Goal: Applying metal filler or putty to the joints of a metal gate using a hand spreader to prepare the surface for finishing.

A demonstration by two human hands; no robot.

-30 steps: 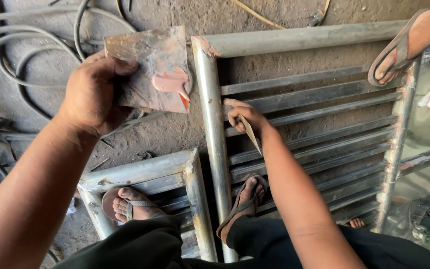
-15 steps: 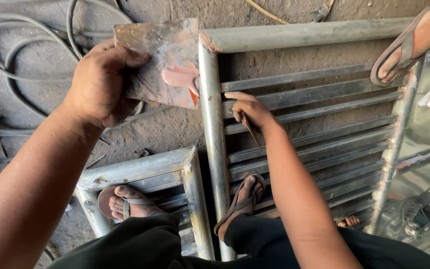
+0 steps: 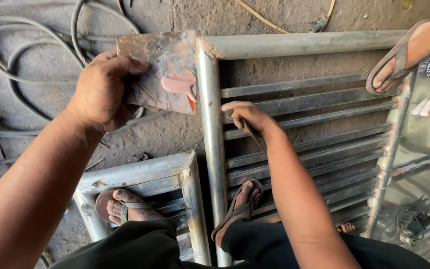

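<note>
My left hand (image 3: 103, 89) grips a flat, stained metal plate (image 3: 162, 69) that carries a dab of pink putty (image 3: 179, 84). The plate is held up beside the corner of a grey steel frame (image 3: 210, 139) lying on the ground. My right hand (image 3: 247, 117) holds a thin putty knife (image 3: 255, 139), its blade pointing down along my wrist, with the forefinger touching the frame's upright tube next to a horizontal slat. My feet in sandals rest on the frames below.
A second, smaller steel frame (image 3: 135, 172) lies at the lower left. Grey cables (image 3: 31, 40) curl over the dirt floor at the upper left. Another person's sandalled foot (image 3: 404, 52) stands on the frame's top right corner. A welding lead (image 3: 284, 22) lies at the top.
My left hand has brought the plate slightly down and closer to the frame's corner. My right hand stays at the upright tube, shifted a little upward.
</note>
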